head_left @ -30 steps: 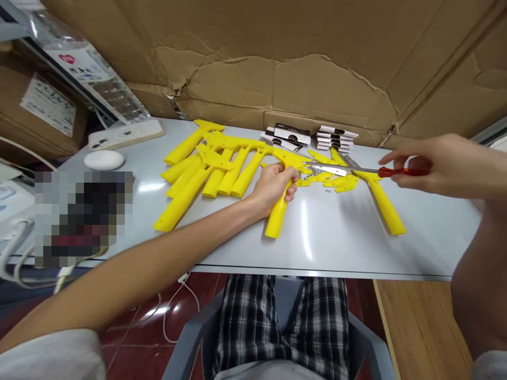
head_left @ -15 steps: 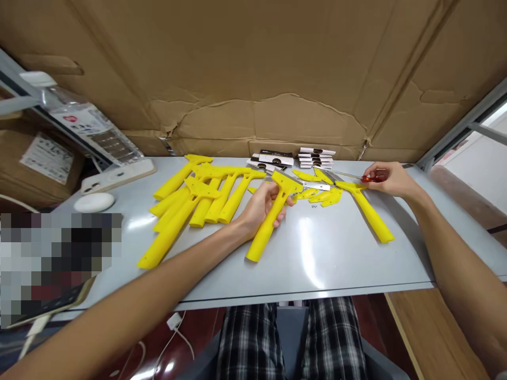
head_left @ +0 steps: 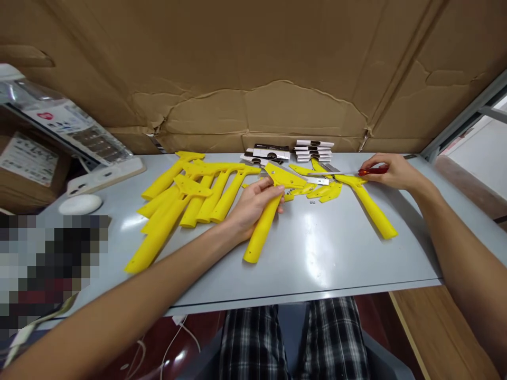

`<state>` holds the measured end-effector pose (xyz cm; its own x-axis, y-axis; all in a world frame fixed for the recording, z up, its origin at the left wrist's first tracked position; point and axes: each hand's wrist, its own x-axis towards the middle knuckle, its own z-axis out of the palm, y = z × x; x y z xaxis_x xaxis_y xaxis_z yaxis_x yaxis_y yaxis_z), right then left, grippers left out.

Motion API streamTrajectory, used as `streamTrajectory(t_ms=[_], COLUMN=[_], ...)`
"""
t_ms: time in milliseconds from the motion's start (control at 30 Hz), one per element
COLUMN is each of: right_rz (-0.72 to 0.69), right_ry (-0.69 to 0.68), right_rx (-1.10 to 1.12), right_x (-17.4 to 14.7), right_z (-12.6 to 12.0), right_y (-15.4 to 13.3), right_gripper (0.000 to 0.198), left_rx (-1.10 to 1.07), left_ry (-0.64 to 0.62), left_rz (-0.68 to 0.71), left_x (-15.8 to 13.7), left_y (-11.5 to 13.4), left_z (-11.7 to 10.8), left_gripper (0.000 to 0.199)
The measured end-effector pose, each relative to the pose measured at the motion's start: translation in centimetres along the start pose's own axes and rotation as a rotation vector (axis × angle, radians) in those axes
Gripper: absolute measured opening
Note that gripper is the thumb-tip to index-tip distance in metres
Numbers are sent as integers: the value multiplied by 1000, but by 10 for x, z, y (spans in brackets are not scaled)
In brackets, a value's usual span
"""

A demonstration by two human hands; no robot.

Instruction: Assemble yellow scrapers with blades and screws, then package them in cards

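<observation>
Wrapped round the neck of a yellow scraper [head_left: 263, 230], my left hand [head_left: 257, 203] holds it with its wide head up and its handle slanting down toward me. My right hand [head_left: 390, 170] grips a red-handled screwdriver [head_left: 372, 171], its metal shaft pointing left above the loose parts. Just below the right hand lies another yellow scraper [head_left: 374, 211] on the table. Between the hands are several flat yellow plates [head_left: 330, 192], a metal blade [head_left: 318, 180] and small nuts [head_left: 312, 202].
Several yellow scraper handles [head_left: 158, 227] lie piled at the left. Small black-and-white packets [head_left: 315, 150] are stacked at the back against a cardboard wall [head_left: 301, 111]. A plastic bottle [head_left: 75, 126], a power strip [head_left: 105, 177] and a white oval object [head_left: 80, 205] are on the far left.
The left hand has turned the scraper's head and brought its thumb onto the front. The screwdriver has levelled out and its tip has shifted left. The camera view has shifted slightly.
</observation>
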<state>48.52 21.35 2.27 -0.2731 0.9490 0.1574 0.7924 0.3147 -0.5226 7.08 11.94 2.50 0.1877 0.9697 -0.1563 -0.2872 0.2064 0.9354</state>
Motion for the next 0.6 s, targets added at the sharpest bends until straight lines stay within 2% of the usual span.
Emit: streamTrajectory(t_ms=[167,333,600], right_rz=[-28,49,55], right_ry=[17,-7,10], right_rx=[-102,-109,-175], right_x=[1,0,-2], right_z=[2,5,10], right_y=[-1,-5,-13], right_gripper=[37,35,33], left_rx=[35,33,72], left_ry=[69,134,134], left_rz=[15,-4,-4], left_x=[-1,-4,-4], left_y=[-1,4,2], left_z=[2,7,7], left_gripper=[33,34,30])
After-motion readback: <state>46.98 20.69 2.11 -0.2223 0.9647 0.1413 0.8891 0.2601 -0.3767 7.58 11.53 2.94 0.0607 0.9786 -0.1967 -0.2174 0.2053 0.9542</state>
